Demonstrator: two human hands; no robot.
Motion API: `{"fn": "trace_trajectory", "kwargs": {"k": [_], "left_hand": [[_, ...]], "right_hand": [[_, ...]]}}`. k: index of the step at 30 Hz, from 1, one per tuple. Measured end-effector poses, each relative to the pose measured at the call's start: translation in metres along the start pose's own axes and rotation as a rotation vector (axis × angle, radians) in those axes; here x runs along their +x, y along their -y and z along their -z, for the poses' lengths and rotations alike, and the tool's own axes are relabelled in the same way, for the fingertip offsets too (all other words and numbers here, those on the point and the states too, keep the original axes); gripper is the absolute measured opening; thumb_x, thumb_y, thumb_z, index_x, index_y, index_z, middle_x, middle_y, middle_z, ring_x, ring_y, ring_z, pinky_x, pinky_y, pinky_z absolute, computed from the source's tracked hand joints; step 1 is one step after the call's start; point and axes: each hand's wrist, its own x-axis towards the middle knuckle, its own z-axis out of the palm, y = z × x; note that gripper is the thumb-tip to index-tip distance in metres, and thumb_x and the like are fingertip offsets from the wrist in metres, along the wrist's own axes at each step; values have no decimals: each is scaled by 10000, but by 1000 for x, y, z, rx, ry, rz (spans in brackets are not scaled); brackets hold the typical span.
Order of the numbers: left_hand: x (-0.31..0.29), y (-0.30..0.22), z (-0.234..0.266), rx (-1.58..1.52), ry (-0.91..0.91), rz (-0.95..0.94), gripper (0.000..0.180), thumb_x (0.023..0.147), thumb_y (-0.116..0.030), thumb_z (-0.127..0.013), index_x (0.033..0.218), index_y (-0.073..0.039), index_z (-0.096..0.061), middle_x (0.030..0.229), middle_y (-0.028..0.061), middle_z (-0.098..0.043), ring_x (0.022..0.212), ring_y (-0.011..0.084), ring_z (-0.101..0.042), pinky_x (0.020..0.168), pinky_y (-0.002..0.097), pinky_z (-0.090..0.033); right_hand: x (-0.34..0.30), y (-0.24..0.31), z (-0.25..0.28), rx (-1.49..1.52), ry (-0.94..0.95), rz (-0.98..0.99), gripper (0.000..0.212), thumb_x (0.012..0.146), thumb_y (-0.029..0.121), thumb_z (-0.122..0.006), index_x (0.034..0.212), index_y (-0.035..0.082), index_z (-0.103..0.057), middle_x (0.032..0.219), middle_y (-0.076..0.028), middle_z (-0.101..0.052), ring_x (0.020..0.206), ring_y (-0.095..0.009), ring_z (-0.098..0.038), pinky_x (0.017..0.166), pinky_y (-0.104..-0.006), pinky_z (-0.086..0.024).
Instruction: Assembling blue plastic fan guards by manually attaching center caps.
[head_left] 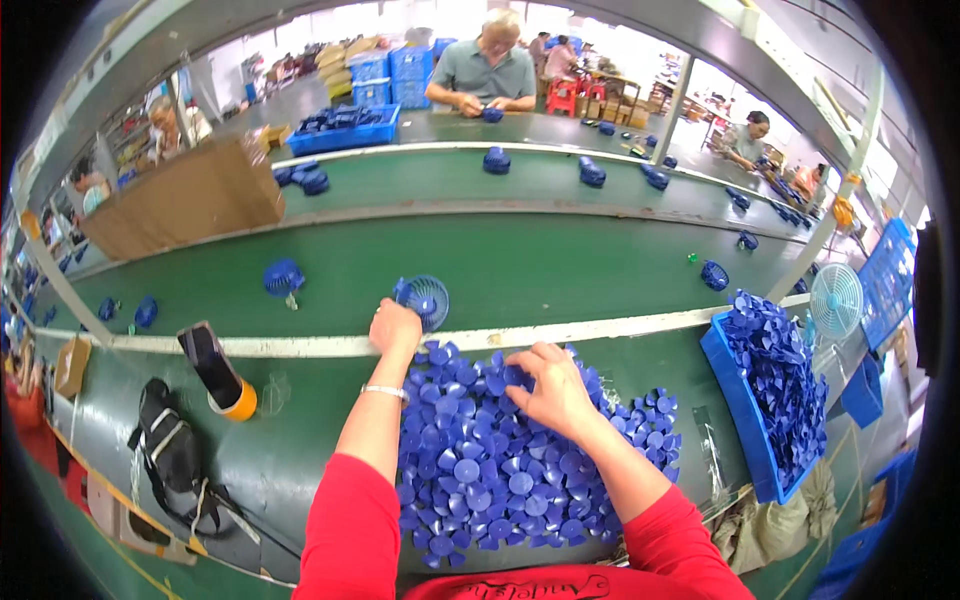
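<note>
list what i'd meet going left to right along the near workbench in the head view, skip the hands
Small cardboard box → black phone → heap of blue blade pieces → blue crate.

Factory floor, small-appliance assembly line. Evidence: long flat green conveyor belt [600, 270] with round slotted blue plastic housings [283, 277] spaced along it; big loose heap of small blue plastic fan blades [480, 470] on the near bench; deep blue rectangular plastic crate [735, 410] full of more blades; worker in a grey-green collared shirt [485, 72] at the opposite side; stacked blue plastic crates [410, 78] and red plastic stools [562, 98] further back.
</note>
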Motion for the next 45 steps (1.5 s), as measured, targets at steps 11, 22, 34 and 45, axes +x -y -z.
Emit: {"fn": "trace_trajectory", "kwargs": {"k": [11, 22, 34, 45], "left_hand": [[-119, -12, 48, -877, 399, -265, 287, 933, -233, -472, 1054, 10, -566, 909, 71, -571, 837, 136, -525, 754, 293, -445], [-182, 0, 70, -1114, 466, -372, 304, 959, -308, -478, 1074, -27, -507, 888, 6, -509, 778, 82, -464, 688, 236, -416], [-195, 4, 85, -1037, 424, -375, 281, 805, -86, -678, 1037, -1, -546, 911, 41, -603, 826, 102, -538, 751, 255, -450], [-183, -2, 68, -852, 334, -447, 264, 717, -11, -692, 958, 14, -588, 848, 66, -649, 776, 116, -589, 729, 273, -480]], "right_hand": [[-9, 28, 19, -87, -465, 176, 380, 633, 143, -735, 979, 53, -605, 854, -88, -528, 843, -272, -515, 775, -404, -390], [-39, 49, 22, -69, -412, 278, 387, 618, 156, -732, 966, 54, -599, 834, -80, -516, 813, -262, -514, 800, -404, -384], [-45, 65, 23, -62, -563, 174, 633, 529, 239, -790, 1098, 59, -580, 964, -113, -525, 878, -291, -506, 791, -412, -385], [-33, 47, -2, 349, -134, -325, 467, 568, 228, -786, 869, -55, -570, 929, -242, -610, 875, -363, -617, 761, -405, -494]]}}
